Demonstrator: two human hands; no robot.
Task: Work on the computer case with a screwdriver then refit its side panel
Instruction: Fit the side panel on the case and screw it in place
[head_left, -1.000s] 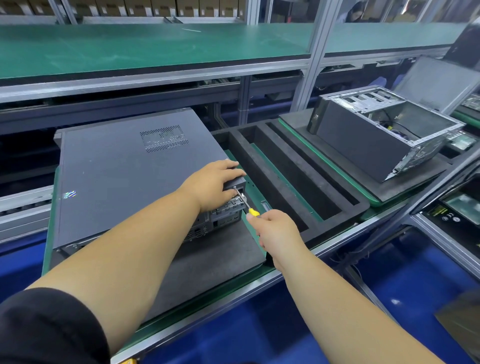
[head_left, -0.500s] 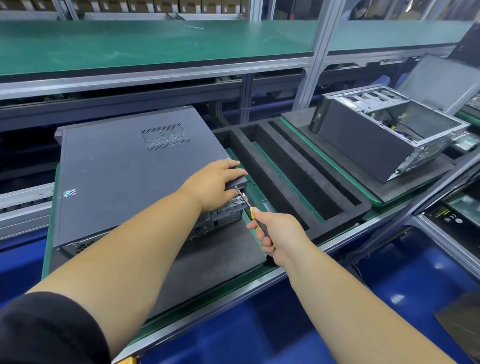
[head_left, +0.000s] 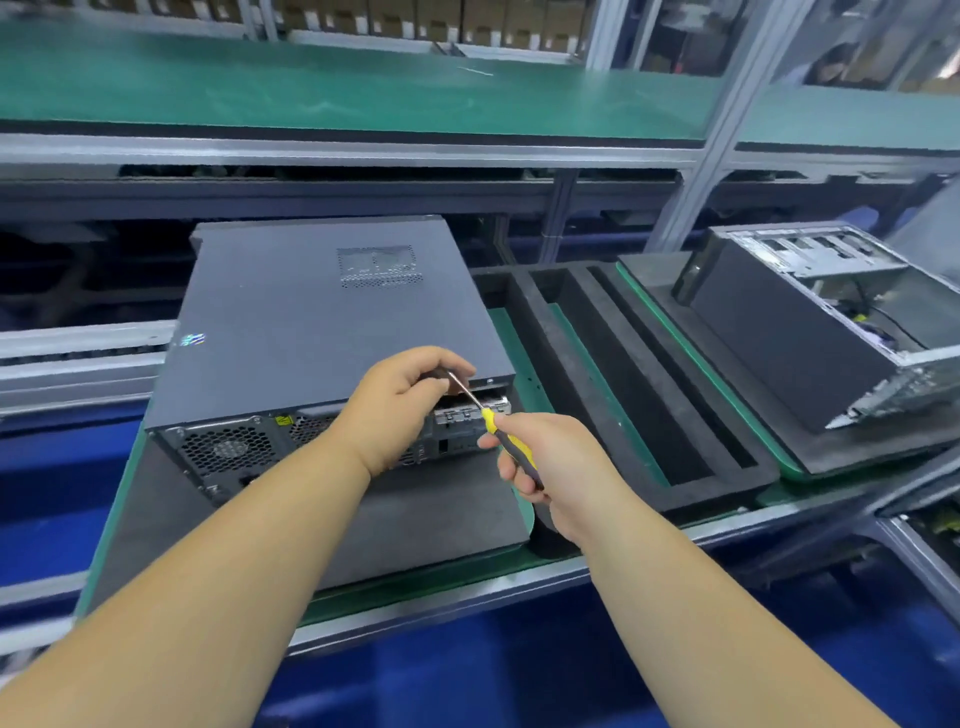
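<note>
A: Head view, item one: case (head_left: 311, 322), flat on a foam mat (head_left: 415, 519), rear face toward the person, side panel (head_left: 291, 312) on top.

B: Hands?

A: Left hand (head_left: 400, 400) curled at the rear right corner, fingertips pinched around something small by the driver tip; what it is, I cannot tell. Right hand (head_left: 545, 457) wrapped on the screwdriver (head_left: 498, 431), yellow-and-black handle, shaft angled up-left to the left fingers.

B: Risks?

A: Judgement only: tip may slip off the screw head and scratch the panel or jab the left fingertips, since they sit right at the tip. A small screw could drop into the rear grille (head_left: 228, 447) or off the mat.

B: Surroundings?

A: Empty slotted foam tray (head_left: 623, 374) just beside the case on the right. Second case (head_left: 810, 332), open, tilted, well apart on the far right. Green shelf (head_left: 311, 88) above. Nothing stands between the hands and the corner.
</note>
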